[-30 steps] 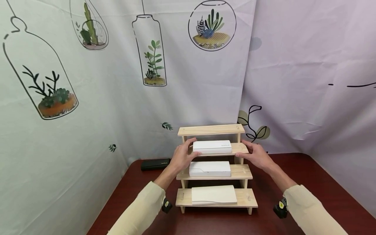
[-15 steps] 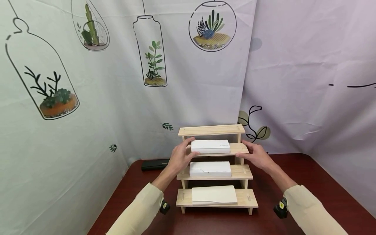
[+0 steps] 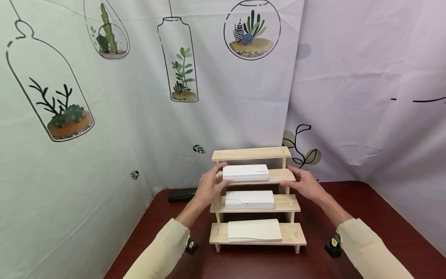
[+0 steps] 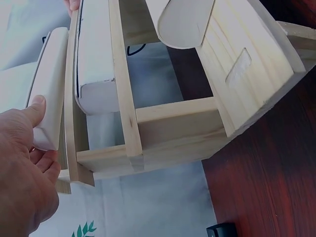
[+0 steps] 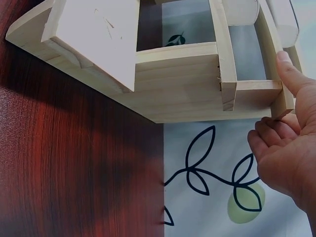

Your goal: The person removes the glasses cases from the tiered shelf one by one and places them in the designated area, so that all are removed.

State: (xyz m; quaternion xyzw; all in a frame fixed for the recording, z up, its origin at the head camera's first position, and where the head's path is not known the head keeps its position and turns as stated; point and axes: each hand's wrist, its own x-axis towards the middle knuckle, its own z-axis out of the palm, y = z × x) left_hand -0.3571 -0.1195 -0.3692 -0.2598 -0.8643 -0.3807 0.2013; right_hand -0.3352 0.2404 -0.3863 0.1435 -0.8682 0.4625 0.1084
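Note:
A stepped wooden display rack [image 3: 251, 154] stands on the table, with white glasses cases on its lower three tiers. My left hand [image 3: 209, 183] holds the left end of the upper glasses case [image 3: 245, 173], thumb at the front and fingers behind. In the left wrist view this thumb lies against the white case [image 4: 53, 84]. At the right end of the same tier, my right hand [image 3: 306, 185] grips the shelf board, its thumb on the front edge, fingers partly hidden. The middle case [image 3: 249, 200] and the lower, creamier case [image 3: 254, 231] lie on the tiers below.
A black case [image 3: 181, 195] with small lettering lies on the dark red table [image 3: 331, 228], left of the rack. Cloth curtains [image 3: 244, 108] with printed plants hang right behind and beside the table. The rack's top tier bears nothing.
My left hand has shifted the upper glasses case leftward along its tier, toward the shelf's left end. The right hand keeps its place at the right end.

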